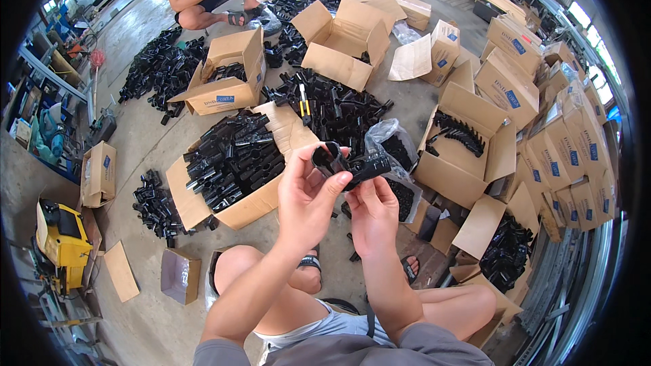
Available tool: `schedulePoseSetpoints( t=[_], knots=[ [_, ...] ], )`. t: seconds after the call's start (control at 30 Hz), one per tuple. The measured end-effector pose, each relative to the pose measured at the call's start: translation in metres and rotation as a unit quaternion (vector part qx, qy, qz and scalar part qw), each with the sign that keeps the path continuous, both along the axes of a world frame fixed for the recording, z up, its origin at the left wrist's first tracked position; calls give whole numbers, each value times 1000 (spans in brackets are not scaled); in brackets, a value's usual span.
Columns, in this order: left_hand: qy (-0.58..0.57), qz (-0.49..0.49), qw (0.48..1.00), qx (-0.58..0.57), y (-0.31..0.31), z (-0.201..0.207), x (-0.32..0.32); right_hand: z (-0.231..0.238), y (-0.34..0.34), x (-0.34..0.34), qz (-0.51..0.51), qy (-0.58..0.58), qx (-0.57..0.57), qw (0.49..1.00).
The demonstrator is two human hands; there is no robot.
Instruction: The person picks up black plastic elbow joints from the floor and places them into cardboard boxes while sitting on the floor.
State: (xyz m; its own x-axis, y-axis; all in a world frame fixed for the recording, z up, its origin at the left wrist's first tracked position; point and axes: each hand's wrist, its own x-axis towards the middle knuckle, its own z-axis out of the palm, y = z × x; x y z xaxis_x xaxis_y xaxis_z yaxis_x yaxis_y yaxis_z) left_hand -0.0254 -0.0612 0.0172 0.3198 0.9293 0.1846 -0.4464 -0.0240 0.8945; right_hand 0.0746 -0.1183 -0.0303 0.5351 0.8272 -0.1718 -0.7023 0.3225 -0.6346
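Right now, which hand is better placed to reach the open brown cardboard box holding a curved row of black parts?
Probably the right hand: it is nearer that box than the left hand. Both hold a glossy black tubular piece.

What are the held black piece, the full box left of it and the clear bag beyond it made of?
Black piece: probably plastic, glossy, judging by its bright highlights; coated metal is possible.
Full box: apparently cardboard, matte brown, with a folded-out flap.
Clear bag: likely thin plastic film, see-through, shiny and crinkled.
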Motion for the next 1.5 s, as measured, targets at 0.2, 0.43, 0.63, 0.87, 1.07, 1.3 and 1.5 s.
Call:
schedulePoseSetpoints(
  t=[0.2, 0.43, 0.63, 0.87, 1.07, 1.3, 1.5],
  knots=[
    [104, -85, 990, 34, -2, -8, 0, 11, -6, 5, 17, -68, -81, 994],
    [173, -157, 936, -261, 12, -16, -5, -19, -12, 30, 88, -206, -146, 964],
    [170, -170, 924, -296, 14, -35, 0, -24, -8, 41, 75, -270, -150, 948],
    [112, -179, 928, -307, 18, -44, -1, -30, 8, 59, 22, -368, -151, 917],
    [105, -202, 918, -323, 19, -41, 8, -222, -4, 183, 28, -567, -480, 669],
    [112, -191, 925, -309, 15, -41, 11, -296, -26, 172, 121, -570, -607, 541],
    [97, -178, 928, -311, 13, -39, 16, -291, -22, 173, 97, -552, -584, 587]
  ],
)
